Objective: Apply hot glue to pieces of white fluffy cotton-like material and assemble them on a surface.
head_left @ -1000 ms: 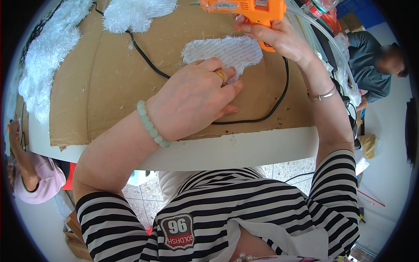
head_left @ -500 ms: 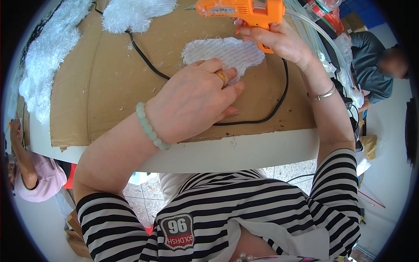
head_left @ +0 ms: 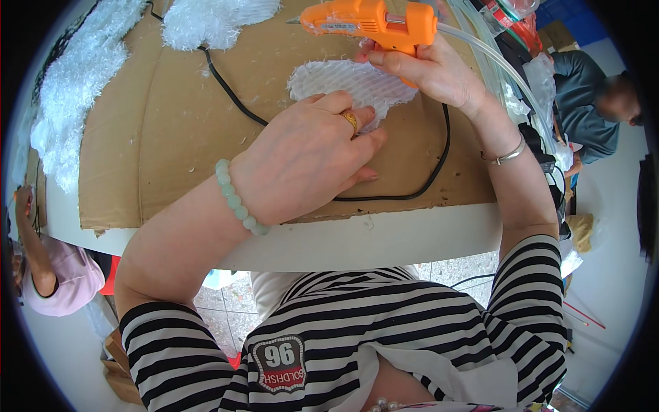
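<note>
An orange hot glue gun [head_left: 364,20] is gripped in my right hand [head_left: 432,72], raised over the cardboard. Its metal nozzle points left, and a clear glue stick trails out of its back. Below it lies a piece of white ribbed fabric [head_left: 353,77] with fuzzy, uneven edges. My left hand [head_left: 309,151] rests palm down over the near edge of this piece, its fingers loosely bent and apart. Part of the fabric is hidden under that hand. A black cord [head_left: 425,180] loops over the cardboard and passes beneath my left hand.
Brown cardboard [head_left: 178,137] covers much of the white table [head_left: 412,233]. Fluffy white material [head_left: 79,96] lies at the left, with another fluffy piece [head_left: 206,20] at the far side. Clear glue sticks [head_left: 491,55] lie far right. Other people sit at both sides.
My right hand has shifted slightly left with the glue gun, so its nozzle now shows fully. My left hand and the fabric have barely moved.
</note>
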`<act>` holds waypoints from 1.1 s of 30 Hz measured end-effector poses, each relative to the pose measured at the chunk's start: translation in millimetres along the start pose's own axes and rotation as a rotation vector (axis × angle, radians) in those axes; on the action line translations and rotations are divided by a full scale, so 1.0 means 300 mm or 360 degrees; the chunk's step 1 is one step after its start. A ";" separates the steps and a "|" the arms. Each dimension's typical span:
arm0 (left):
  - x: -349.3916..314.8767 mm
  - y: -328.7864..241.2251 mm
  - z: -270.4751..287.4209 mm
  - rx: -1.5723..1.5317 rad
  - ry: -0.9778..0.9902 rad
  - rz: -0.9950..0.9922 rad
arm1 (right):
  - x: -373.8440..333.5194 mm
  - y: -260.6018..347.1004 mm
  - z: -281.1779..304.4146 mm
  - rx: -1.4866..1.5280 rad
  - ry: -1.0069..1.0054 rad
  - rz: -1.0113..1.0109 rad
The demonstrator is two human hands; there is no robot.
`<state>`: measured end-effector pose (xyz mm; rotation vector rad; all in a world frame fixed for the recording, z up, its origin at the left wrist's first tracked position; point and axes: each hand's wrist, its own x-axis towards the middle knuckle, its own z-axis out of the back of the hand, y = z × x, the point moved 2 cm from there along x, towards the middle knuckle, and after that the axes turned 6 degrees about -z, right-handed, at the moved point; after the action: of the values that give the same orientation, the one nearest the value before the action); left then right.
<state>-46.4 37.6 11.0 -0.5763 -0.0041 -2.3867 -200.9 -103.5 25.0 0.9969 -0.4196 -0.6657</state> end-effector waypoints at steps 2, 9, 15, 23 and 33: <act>0.001 0.000 0.002 0.0007 -0.0003 -0.0002 | -0.007 0.002 -0.001 0.0119 0.0004 -0.0003; -0.001 -0.001 0.002 -0.0003 -0.0021 -0.0008 | -0.022 0.003 0.032 0.0197 -0.0015 0.0050; 0.001 0.000 0.000 -0.0012 -0.0020 -0.0006 | -0.009 -0.016 0.040 -0.0028 -0.0127 0.0197; -0.001 0.002 0.000 -0.0002 -0.0009 -0.0001 | -0.032 -0.031 0.016 -0.0016 -0.0120 0.0076; 0.000 0.000 0.002 -0.0020 -0.0020 -0.0004 | -0.075 -0.016 0.036 0.0176 -0.0156 0.0015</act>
<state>-46.1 37.8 11.5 -0.5974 0.0049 -2.3873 -225.2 -96.7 25.6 1.0689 -0.5514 -0.6905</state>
